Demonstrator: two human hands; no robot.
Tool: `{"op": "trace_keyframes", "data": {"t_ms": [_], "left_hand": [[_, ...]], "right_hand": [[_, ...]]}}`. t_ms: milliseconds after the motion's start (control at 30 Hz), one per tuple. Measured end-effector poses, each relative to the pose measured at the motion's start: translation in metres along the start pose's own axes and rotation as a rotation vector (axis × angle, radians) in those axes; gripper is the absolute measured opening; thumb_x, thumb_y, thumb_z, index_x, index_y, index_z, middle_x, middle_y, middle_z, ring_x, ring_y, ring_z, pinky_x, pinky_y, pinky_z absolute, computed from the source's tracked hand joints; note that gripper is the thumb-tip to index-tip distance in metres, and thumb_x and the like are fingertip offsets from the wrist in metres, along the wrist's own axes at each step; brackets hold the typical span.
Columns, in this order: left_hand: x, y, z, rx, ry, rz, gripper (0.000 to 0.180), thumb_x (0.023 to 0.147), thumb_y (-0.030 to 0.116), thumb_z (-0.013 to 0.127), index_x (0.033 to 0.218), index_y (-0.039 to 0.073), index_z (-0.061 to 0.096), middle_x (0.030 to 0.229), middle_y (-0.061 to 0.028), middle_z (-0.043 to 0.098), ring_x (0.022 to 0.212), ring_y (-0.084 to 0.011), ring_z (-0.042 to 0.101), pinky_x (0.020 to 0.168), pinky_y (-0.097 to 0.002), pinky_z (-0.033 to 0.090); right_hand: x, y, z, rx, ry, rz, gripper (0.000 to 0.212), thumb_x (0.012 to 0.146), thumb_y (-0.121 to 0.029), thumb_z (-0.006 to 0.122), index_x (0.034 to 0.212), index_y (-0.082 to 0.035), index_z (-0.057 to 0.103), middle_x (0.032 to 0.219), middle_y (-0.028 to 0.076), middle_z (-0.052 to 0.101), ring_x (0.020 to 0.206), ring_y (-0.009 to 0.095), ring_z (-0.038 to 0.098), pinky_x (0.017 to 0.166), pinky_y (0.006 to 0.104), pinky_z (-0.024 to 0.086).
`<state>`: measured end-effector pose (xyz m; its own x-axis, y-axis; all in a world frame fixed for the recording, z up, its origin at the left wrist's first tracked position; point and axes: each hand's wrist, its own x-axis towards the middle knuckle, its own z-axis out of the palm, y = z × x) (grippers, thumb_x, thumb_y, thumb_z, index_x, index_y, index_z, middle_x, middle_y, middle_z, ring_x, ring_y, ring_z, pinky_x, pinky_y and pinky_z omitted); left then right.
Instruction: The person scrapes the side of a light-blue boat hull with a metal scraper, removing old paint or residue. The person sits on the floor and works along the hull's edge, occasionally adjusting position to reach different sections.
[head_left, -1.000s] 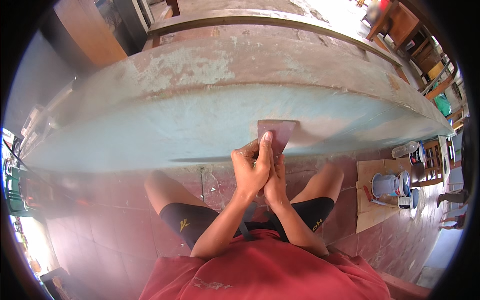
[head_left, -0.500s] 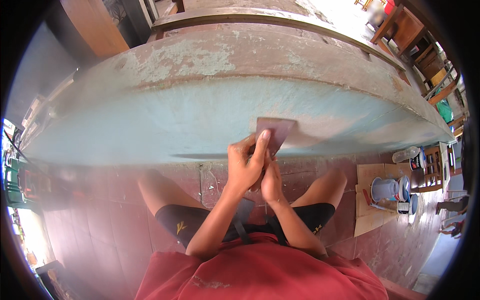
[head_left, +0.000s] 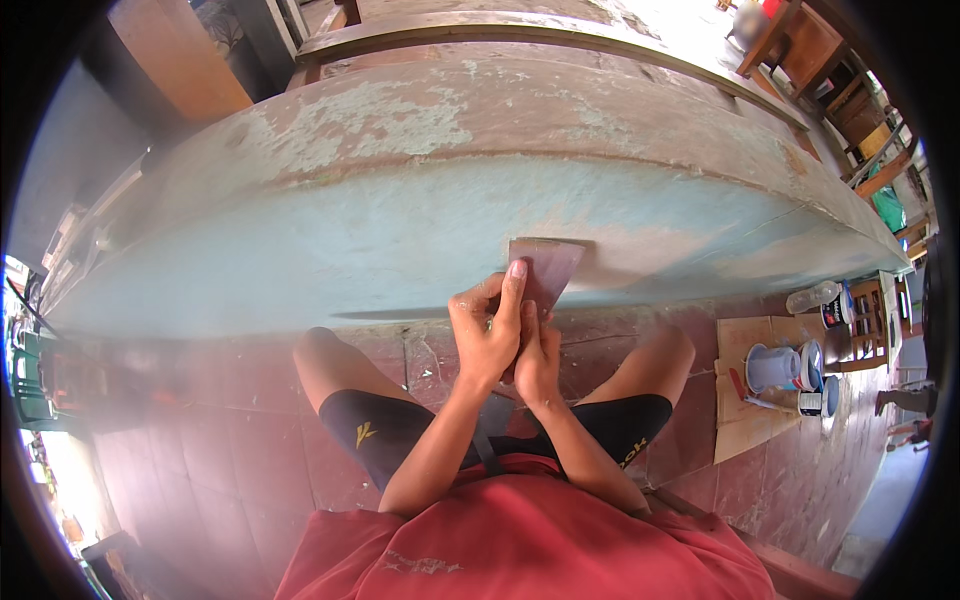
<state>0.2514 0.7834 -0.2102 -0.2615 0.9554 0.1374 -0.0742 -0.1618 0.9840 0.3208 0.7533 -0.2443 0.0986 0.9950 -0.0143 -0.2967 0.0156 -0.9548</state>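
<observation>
Scraper (head_left: 554,266), a flat, flaring blade, is standing near the middle of the head view, its wide edge uppermost and seemingly meeting the pale blue front (head_left: 300,245) of a long, low ledge (head_left: 620,125). Left hand (head_left: 484,330) is gripping it firmly, the thumb lying along the blade's face and the fingers curling behind. Right hand (head_left: 540,365) is closing around the narrow lower end, pressing against the left; the handle itself is hiding between the two palms, so its shape cannot be told. A pinkish, paint-free patch (head_left: 640,245) is showing just right of the blade, while worn, flaking paint is covering parts of the ledge's top. Behind that, a wooden beam (head_left: 450,39) is running across. Below, bare knees are spreading to either side of the forearms, above dark red floor tiles (head_left: 240,440). Over to the right, a cardboard sheet (head_left: 745,435) is lying on the floor, bearing a pale bucket (head_left: 770,369) and smaller tubs (head_left: 819,398) beside it; a clear bottle (head_left: 812,297) is resting on its side near the sheet's far edge.
</observation>
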Motion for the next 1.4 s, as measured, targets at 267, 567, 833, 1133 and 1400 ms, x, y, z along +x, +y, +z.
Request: {"op": "trace_keyframes", "data": {"t_ms": [267, 567, 833, 1133, 1400], "left_hand": [[0.001, 0.004, 0.008, -0.039, 0.031, -0.013, 0.042, 0.093, 0.024, 0.061, 0.063, -0.005, 0.058, 0.054, 0.0018, 0.048, 0.055, -0.0038, 0.039, 0.045, -0.0229, 0.031], [0.01, 0.021, 0.015, -0.091, 0.099, 0.092, 0.042, 0.092, 0.021, 0.062, 0.059, -0.004, 0.052, 0.053, 0.0042, 0.043, 0.054, -0.0031, 0.035, 0.045, -0.0229, 0.027], [-0.001, 0.003, 0.01, -0.021, 0.059, -0.006, 0.041, 0.092, 0.019, 0.062, 0.06, -0.005, 0.052, 0.051, 0.003, 0.04, 0.055, -0.0031, 0.035, 0.044, -0.0226, 0.027], [0.013, 0.037, 0.019, -0.041, 0.057, 0.132, 0.04, 0.092, 0.02, 0.062, 0.062, -0.005, 0.054, 0.051, 0.0016, 0.043, 0.055, -0.0038, 0.036, 0.045, -0.0234, 0.028], [0.015, 0.039, 0.019, -0.046, 0.061, 0.131, 0.04, 0.093, 0.021, 0.061, 0.062, -0.004, 0.055, 0.053, 0.0032, 0.043, 0.055, -0.0036, 0.036, 0.045, -0.0229, 0.027]], "right_hand": [[0.006, -0.003, -0.003, -0.096, 0.043, -0.109, 0.04, 0.103, -0.026, 0.037, 0.079, -0.003, 0.057, 0.067, -0.004, 0.052, 0.06, 0.002, 0.044, 0.049, 0.0214, 0.035], [0.02, -0.017, -0.008, -0.138, -0.105, -0.125, 0.037, 0.103, -0.027, 0.039, 0.079, -0.003, 0.055, 0.061, -0.005, 0.048, 0.054, 0.003, 0.042, 0.045, 0.0222, 0.034], [0.007, -0.001, -0.013, -0.064, -0.069, -0.01, 0.036, 0.103, -0.028, 0.038, 0.081, -0.005, 0.056, 0.064, -0.004, 0.05, 0.056, 0.003, 0.045, 0.047, 0.021, 0.036], [0.016, -0.039, -0.008, -0.011, -0.074, 0.04, 0.035, 0.103, -0.026, 0.04, 0.078, -0.006, 0.055, 0.063, -0.006, 0.049, 0.053, 0.002, 0.041, 0.045, 0.0203, 0.033], [0.02, -0.037, -0.007, -0.032, -0.063, -0.024, 0.034, 0.102, -0.025, 0.041, 0.081, -0.004, 0.057, 0.066, -0.007, 0.049, 0.059, 0.001, 0.042, 0.048, 0.02, 0.033]]}}
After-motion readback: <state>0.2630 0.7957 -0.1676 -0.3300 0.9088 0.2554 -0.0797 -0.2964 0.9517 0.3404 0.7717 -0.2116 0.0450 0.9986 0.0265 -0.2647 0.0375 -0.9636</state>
